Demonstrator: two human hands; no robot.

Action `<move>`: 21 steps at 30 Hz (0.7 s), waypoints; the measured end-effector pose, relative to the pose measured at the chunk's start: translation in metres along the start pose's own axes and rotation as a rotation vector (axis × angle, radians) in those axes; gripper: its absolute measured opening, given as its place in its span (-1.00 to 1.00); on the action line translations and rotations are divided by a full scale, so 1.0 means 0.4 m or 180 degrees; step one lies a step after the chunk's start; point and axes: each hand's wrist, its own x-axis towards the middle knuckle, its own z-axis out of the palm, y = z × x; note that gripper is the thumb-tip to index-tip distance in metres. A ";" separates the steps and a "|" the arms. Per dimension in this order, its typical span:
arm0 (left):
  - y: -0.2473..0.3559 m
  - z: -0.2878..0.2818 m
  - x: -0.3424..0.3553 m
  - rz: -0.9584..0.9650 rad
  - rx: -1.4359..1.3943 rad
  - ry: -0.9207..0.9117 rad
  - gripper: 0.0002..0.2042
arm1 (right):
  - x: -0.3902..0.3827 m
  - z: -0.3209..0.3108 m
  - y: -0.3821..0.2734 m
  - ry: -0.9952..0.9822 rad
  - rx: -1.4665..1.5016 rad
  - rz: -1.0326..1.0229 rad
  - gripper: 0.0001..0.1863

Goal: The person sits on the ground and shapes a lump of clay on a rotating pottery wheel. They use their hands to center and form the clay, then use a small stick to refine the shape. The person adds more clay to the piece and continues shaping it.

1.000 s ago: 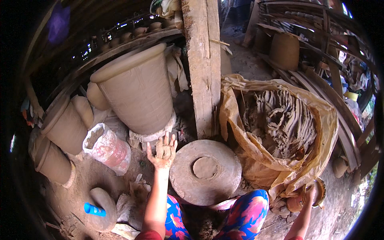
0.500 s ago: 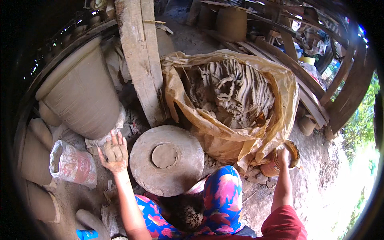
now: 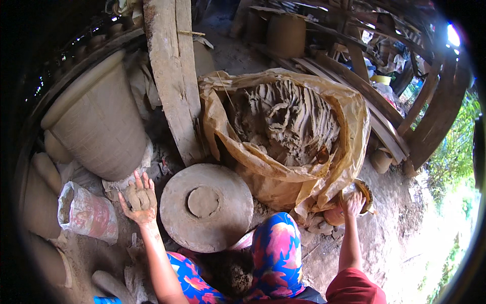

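My left hand [image 3: 137, 205] is palm up with a lump of grey clay [image 3: 136, 196] on it, fingers spread around the lump. Beside it is a round, clay-coated turntable [image 3: 182, 228] with a small flat clay disc [image 3: 203, 202] at its centre. My right hand [image 3: 354, 202] is at the mouth of a reddish-brown container [image 3: 334, 216], fingers slightly bent and apart, with nothing visible in them. A large crumpled plastic bag [image 3: 352, 147] behind the turntable holds a mass of layered, ridged clay [image 3: 283, 121].
Large unfired pots [image 3: 101, 116] and a white sack [image 3: 91, 218] crowd the left. A wooden post [image 3: 172, 76] stands behind the turntable. Boards [image 3: 385, 137] lean at the right, beside a small pot [image 3: 380, 161]. A blue cylinder [image 3: 106, 299] lies low left.
The view has swung right, bringing daylight and plants into sight. My right hand was deeper in the container and is now higher at its mouth. My left hand keeps the lump.
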 end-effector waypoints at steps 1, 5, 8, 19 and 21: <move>0.000 0.000 0.000 -0.0024 -0.0020 -0.0011 -0.55 | -0.021 -0.001 0.003 0.0020 -0.0268 -0.0015 -0.64; 0.003 -0.002 -0.002 -0.0066 -0.0125 -0.0195 -0.54 | -0.107 -0.009 0.017 -0.0213 0.0337 -0.0182 -0.55; 0.008 -0.005 -0.006 -0.0024 -0.0222 -0.0298 -0.54 | -0.157 -0.041 0.048 -0.0454 0.0617 -0.0344 -0.49; 0.015 -0.004 -0.003 -0.0033 -0.0335 -0.0369 -0.47 | 0.217 -0.413 -0.086 0.0849 0.1823 -0.1110 -0.67; 0.002 0.001 -0.001 -0.0052 -0.0335 -0.0335 -0.47 | 0.324 -0.494 -0.239 0.0285 0.2249 -0.1093 -0.61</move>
